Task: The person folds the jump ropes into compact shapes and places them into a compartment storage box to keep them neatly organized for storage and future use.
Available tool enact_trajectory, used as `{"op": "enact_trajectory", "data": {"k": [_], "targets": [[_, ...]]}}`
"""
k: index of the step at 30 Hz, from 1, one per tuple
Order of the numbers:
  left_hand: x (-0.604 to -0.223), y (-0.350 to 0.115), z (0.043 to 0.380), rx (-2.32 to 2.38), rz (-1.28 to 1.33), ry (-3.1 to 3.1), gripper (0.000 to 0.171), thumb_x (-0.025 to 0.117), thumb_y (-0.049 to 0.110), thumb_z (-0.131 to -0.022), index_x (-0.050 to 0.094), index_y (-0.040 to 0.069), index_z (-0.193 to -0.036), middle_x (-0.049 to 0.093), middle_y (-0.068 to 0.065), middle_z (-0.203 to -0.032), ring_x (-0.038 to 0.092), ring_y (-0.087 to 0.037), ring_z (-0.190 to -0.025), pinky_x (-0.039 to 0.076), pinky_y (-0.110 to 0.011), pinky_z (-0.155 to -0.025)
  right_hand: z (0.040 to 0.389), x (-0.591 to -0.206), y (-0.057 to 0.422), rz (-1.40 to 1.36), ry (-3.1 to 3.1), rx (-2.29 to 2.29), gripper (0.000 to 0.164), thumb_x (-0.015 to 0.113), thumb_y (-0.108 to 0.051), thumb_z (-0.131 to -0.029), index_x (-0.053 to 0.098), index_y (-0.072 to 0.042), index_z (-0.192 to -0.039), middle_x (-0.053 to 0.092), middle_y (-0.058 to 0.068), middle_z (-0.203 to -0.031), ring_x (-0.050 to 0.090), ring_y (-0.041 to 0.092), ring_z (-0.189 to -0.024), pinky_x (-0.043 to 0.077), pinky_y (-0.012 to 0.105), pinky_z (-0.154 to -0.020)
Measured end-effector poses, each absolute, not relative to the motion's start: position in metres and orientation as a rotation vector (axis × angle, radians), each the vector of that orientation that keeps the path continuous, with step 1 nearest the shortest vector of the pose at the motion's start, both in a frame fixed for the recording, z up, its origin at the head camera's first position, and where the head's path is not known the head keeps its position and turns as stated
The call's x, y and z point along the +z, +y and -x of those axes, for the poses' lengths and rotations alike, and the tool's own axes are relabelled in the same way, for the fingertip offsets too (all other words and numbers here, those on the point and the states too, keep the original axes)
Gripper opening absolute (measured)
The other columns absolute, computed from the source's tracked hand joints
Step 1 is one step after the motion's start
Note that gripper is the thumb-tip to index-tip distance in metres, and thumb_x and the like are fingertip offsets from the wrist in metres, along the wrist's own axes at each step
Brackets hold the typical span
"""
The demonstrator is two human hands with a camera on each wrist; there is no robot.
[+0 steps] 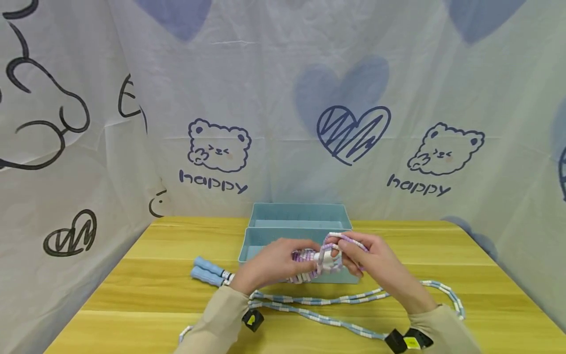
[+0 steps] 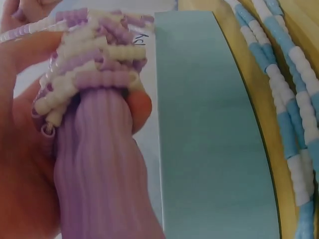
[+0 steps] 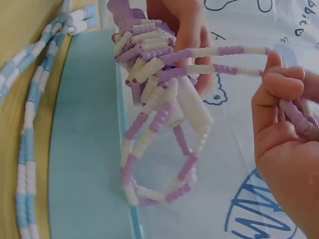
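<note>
Over the yellow table (image 1: 137, 285), my left hand (image 1: 274, 264) gripped purple handles (image 2: 102, 159); my right hand (image 1: 373, 253), half hidden, seemingly pinched rope (image 3: 230, 50); I feared left-hand slack could unwind it.

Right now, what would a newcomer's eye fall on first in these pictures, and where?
Probably the purple and white beaded rope, bundled at a purple handle in the left grip while the right grip pinches another stretch, seen against the blue box. Next, the blue and white rope lying across the table, its blue handles at the left. Behind hangs cloth printed with hearts.
</note>
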State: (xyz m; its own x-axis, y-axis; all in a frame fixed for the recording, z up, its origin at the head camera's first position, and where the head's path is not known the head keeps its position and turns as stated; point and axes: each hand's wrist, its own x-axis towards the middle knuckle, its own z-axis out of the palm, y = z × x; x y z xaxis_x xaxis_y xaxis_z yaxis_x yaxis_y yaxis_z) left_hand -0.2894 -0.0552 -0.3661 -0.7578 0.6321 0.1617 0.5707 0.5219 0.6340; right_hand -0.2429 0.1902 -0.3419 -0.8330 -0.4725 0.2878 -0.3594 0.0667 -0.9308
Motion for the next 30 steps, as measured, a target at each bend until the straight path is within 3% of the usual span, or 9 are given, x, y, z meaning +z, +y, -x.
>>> {"op": "enact_trajectory", "data": {"k": [6,15,22,30], "targets": [[-0.367,-0.053,0.288,1.040,-1.123,2.574,0.040,0.063,0.046,-0.090,0.063,0.030,-0.127,0.065,0.015,-0.098,0.062,-0.007,-0.081,0.052,-0.028,-0.072,0.251,-0.351,0.185,0.871,1.995,-2.091,0.038,0.046,-0.018,-0.106,0.052,0.010,-0.131,0.060,0.011,-0.101,0.043,0.009,-0.066,0.033,0.023,-0.054],[-0.368,-0.061,0.294,1.140,-1.131,2.449,0.041,0.064,0.047,-0.090,0.060,0.032,-0.128,0.062,0.012,-0.118,0.058,-0.011,-0.103,0.048,-0.035,-0.088,0.254,-0.353,0.177,0.756,2.002,-2.170,0.041,0.050,-0.015,-0.104,0.045,0.003,-0.141,0.059,0.011,-0.124,0.043,0.012,-0.072,0.040,0.020,-0.062],[-0.375,-0.056,0.297,1.285,-1.077,2.312,0.033,0.066,0.055,-0.088,0.061,0.026,-0.103,0.065,0.001,-0.096,0.061,-0.019,-0.077,0.053,-0.035,-0.066,0.250,-0.351,0.174,0.810,2.036,-2.125,0.042,0.047,-0.016,-0.105,0.041,0.001,-0.143,0.056,0.018,-0.121,0.045,0.014,-0.075,0.039,0.023,-0.062],[-0.379,-0.052,0.293,1.258,-0.999,2.439,0.034,0.070,0.058,-0.084,0.064,0.029,-0.101,0.067,0.004,-0.086,0.063,-0.018,-0.067,0.054,-0.034,-0.061,0.245,-0.355,0.170,0.819,2.088,-2.060,0.044,0.047,-0.017,-0.106,0.038,0.000,-0.145,0.053,0.017,-0.129,0.044,0.013,-0.077,0.039,0.023,-0.064]]}}
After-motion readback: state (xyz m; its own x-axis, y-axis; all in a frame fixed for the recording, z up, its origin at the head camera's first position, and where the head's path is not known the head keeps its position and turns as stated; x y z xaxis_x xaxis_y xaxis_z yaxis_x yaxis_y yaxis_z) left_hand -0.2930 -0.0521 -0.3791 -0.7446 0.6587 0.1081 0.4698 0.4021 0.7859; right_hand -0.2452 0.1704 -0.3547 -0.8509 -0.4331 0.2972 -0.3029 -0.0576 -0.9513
